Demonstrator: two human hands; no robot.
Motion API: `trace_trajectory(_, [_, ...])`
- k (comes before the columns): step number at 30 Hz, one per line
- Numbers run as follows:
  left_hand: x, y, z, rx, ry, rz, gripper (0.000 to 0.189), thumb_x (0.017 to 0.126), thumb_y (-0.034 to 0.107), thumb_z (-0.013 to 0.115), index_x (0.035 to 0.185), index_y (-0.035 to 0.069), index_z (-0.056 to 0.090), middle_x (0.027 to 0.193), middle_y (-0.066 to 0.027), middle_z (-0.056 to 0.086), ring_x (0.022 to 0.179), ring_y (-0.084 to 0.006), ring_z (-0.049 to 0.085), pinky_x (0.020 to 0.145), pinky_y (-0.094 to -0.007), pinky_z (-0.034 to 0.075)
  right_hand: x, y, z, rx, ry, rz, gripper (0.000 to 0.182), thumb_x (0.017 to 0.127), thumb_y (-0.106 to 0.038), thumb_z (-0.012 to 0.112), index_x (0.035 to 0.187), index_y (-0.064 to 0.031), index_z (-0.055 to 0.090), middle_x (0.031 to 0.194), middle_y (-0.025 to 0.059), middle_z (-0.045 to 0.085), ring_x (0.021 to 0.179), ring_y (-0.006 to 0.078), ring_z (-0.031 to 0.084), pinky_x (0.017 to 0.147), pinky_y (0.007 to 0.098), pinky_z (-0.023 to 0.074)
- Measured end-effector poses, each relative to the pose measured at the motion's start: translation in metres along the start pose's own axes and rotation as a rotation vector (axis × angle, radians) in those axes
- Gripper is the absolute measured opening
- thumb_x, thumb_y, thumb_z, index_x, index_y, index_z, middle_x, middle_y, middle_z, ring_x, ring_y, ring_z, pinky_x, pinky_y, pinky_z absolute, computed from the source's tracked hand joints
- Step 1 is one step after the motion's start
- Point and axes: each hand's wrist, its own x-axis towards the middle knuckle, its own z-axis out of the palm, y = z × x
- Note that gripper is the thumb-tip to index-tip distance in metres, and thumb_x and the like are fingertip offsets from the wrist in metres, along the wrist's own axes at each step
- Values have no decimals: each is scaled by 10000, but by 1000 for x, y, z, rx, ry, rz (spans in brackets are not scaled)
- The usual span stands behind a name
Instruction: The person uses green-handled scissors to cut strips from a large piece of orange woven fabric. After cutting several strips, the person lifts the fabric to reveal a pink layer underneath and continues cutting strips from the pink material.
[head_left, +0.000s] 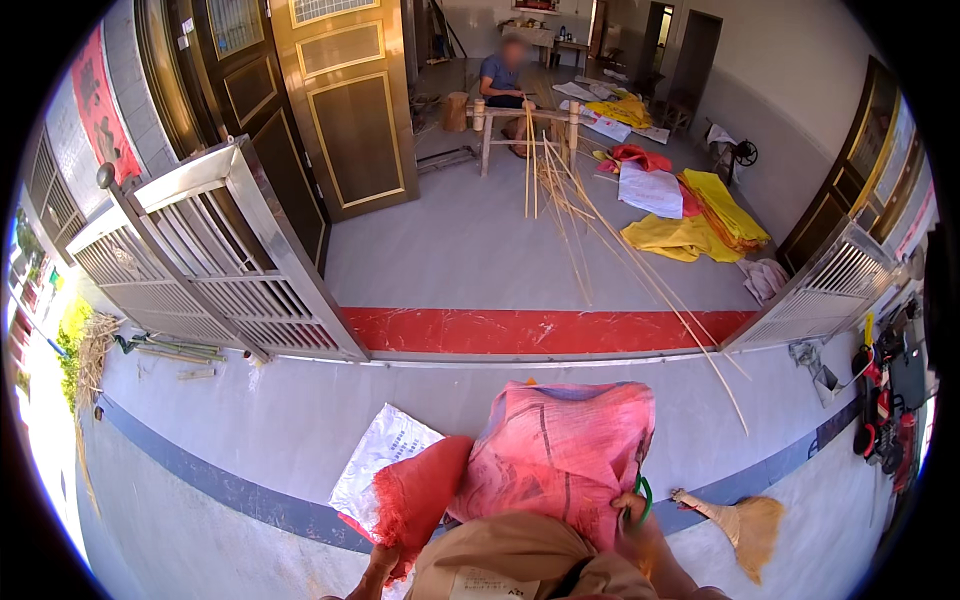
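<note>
My left hand (384, 556) is low in the view, its fingers closed on the frayed edge of a red woven sack (431, 472). A white woven sack (384, 450) with printing lies beside and partly under the red one. In front of my body spreads a faded pink woven sack (559, 442) with dark stripes. At its right edge my right hand (631, 511) grips the fabric. A green loop (645, 491), like a scissors handle, shows at that hand; the rest of it is hidden. Brown clothing (495, 551) covers the lower middle.
A straw hand broom (739, 529) lies right. Metal gates (217, 255) flank a red threshold strip (540, 330). Long bamboo strips (660, 289) cross it from a wooden stand (525, 116), where a person (501, 79) sits. Yellow sacks (697, 225) lie on the floor inside.
</note>
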Motion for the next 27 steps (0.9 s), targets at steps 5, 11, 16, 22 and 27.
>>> trace_trajectory(5, [-24, 85, -25, 192, -37, 113, 495, 838, 351, 618, 1235, 56, 604, 1020, -264, 679, 998, -429, 652, 802, -475, 523, 14, 14, -20, -68, -105, 75, 65, 705, -98, 652, 665, -101, 601, 597, -7, 525, 540, 129, 491, 521, 269, 374])
trace_trajectory(11, [-3, 185, -60, -89, 83, 470, 424, 839, 90, 587, 1242, -43, 577, 1011, -255, 695, 982, -344, 688, 794, -407, 530, 12, 10, 7, 23, -246, 143, 121, 723, -40, 628, 834, -63, 585, 717, 27, 586, 700, 142, 558, 667, 275, 434])
trace_trajectory(16, [20, 238, -80, -592, -57, 467, 356, 873, 0, 503, 1217, -28, 591, 1053, -63, 662, 937, -156, 607, 814, -293, 507, 30, 62, -18, -148, -349, -107, 239, 723, -46, 646, 944, -78, 561, 788, 37, 600, 751, 146, 562, 719, 282, 437])
trace_trajectory(22, [-11, 293, -98, -643, 33, 460, 345, 900, 15, 515, 1230, -55, 588, 1104, -95, 665, 1014, -160, 575, 908, -303, 466, -10, 53, -3, -19, -196, 150, 201, 745, -78, 630, 929, -101, 553, 781, 6, 528, 762, 134, 507, 719, 281, 419])
trace_trajectory(27, [-26, 283, -85, -682, 36, 587, 381, 925, -5, 489, 1300, -30, 551, 1166, -82, 643, 1063, -145, 564, 938, -296, 458, 20, 101, -53, -411, -386, -339, 244, 725, -49, 624, 958, -80, 559, 824, 3, 537, 798, 129, 524, 754, 294, 435])
